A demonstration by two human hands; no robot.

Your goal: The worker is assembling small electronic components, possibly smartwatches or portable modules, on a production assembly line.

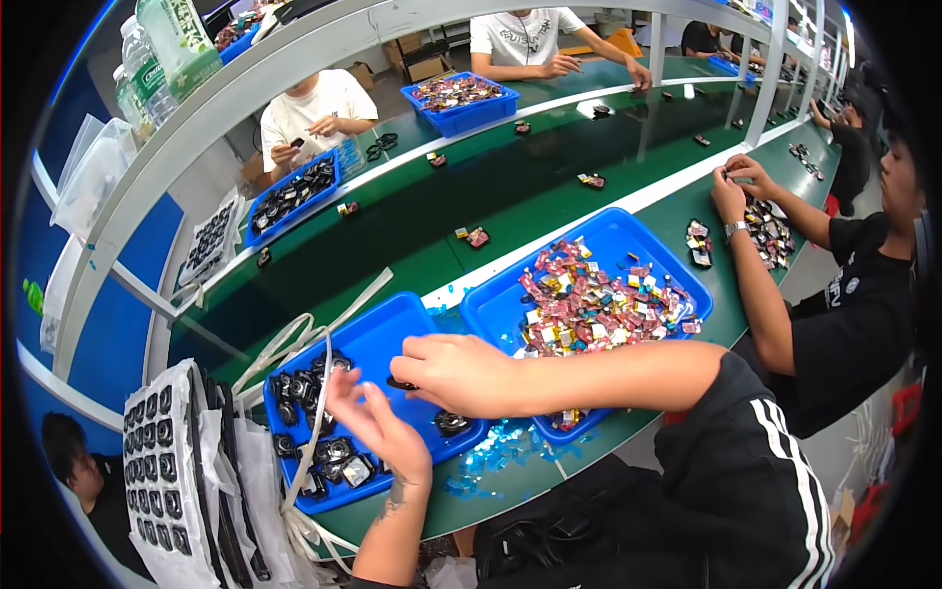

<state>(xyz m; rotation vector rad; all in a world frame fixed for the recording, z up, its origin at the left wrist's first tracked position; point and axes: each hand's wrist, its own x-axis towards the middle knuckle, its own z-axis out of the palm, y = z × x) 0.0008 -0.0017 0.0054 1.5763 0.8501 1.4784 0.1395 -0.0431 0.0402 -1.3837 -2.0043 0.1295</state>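
Observation:
My right hand point(456, 373) is closed in a pinch on a small black part point(400, 384), whose kind I cannot make out. Beside it, my left hand point(378, 417) has its fingers spread and appears to hold nothing. Both are above a blue tray point(397, 312) that holds several black housings with round centres point(334, 454). One more black housing point(451, 423) lies at this tray's right side, under my right hand. To the right, a second blue tray point(692, 285) carries a heap of small red, yellow and silver electronic modules point(579, 304), partly hidden by my right forearm.
Scraps of blue film point(505, 454) litter the green bench. At left stand stacked trays of black housings point(154, 461) and loose white straps point(339, 314). Modules ride the green conveyor point(530, 201) beyond a white rail. A co-worker's arms point(751, 231) are at right; others sit across.

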